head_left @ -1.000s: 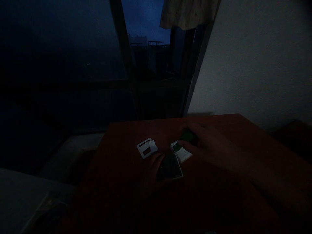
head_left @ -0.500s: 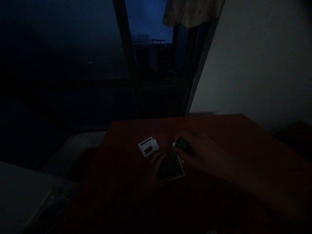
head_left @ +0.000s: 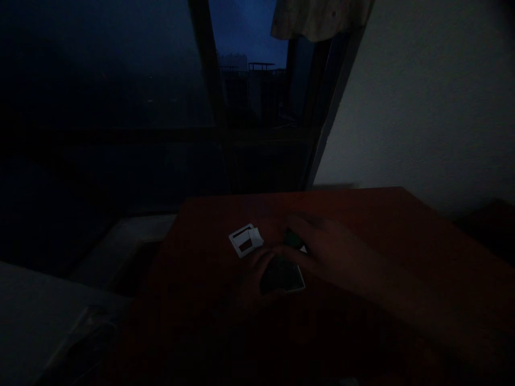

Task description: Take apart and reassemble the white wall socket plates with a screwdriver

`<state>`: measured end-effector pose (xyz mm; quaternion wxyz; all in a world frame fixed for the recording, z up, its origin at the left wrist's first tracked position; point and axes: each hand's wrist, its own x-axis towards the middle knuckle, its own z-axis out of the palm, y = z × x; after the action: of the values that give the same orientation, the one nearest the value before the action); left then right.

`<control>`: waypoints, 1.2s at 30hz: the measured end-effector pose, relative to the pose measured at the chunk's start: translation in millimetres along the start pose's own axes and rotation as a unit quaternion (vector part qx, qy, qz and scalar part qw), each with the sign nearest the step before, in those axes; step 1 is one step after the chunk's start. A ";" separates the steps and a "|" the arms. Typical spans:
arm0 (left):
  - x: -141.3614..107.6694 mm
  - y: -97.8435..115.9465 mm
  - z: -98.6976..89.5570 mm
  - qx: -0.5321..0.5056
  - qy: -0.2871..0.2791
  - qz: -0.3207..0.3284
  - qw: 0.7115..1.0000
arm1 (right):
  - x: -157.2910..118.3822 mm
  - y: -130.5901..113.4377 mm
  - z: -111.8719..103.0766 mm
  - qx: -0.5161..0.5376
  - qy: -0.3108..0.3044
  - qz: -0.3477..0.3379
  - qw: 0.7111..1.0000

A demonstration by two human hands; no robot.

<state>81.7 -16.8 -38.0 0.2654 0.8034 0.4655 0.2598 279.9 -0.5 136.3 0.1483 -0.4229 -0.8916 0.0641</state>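
Observation:
In the dim head view, my left hand (head_left: 251, 281) curves round the left side of a dark, flat rectangular piece (head_left: 281, 274) with a pale edge, thumb and fingers closed on it. My right hand (head_left: 325, 244) reaches in from the right, its fingers wrapped round a small green object (head_left: 293, 239) whose kind I cannot make out. The right fingertips are close to the far edge of the dark piece; contact cannot be told. Just beyond my left hand lies a white frame-like piece (head_left: 234, 244) with cut-out openings, a small white scrap (head_left: 255, 237) overlapping its right side.
Everything rests on a reddish-brown table (head_left: 354, 206). A dark window (head_left: 257, 134) stands behind it, with a hanging cloth (head_left: 317, 19) at the top. A pale wall (head_left: 434, 107) rises on the right. Pale clutter (head_left: 90, 321) shows at the lower left.
My right hand has shifted slightly left with the green object, nearer to my left hand. The left hand and the dark piece are nearly unmoved.

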 end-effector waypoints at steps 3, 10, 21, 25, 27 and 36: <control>0.1 -0.7 0.3 0.001 0.003 -0.002 1.000 | 4.0 -5.3 -5.1 -0.058 -0.021 0.008 0.998; -0.7 -4.1 1.9 0.004 0.000 -0.010 1.000 | 9.7 -10.1 -12.8 -0.022 -0.043 -0.032 0.998; 0.7 -2.4 1.0 0.011 0.000 -0.012 1.000 | 14.0 -9.7 -11.9 -0.041 -0.025 -0.004 0.999; -0.3 -3.3 1.6 0.007 0.000 -0.008 1.000 | 15.3 -6.5 -8.3 -0.052 -0.033 0.019 0.998; -0.5 -3.4 1.1 0.013 0.003 -0.004 1.000 | 13.7 -3.6 -9.3 0.015 -0.035 -0.025 0.999; -0.4 0.1 -2.0 0.017 0.001 -0.010 1.000 | 14.8 0.3 -9.0 0.057 -0.036 -0.038 0.997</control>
<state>80.2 -16.8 -36.5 0.2540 0.8027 0.4783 0.2496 274.2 11.1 147.8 0.1420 -0.3769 -0.9068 0.1243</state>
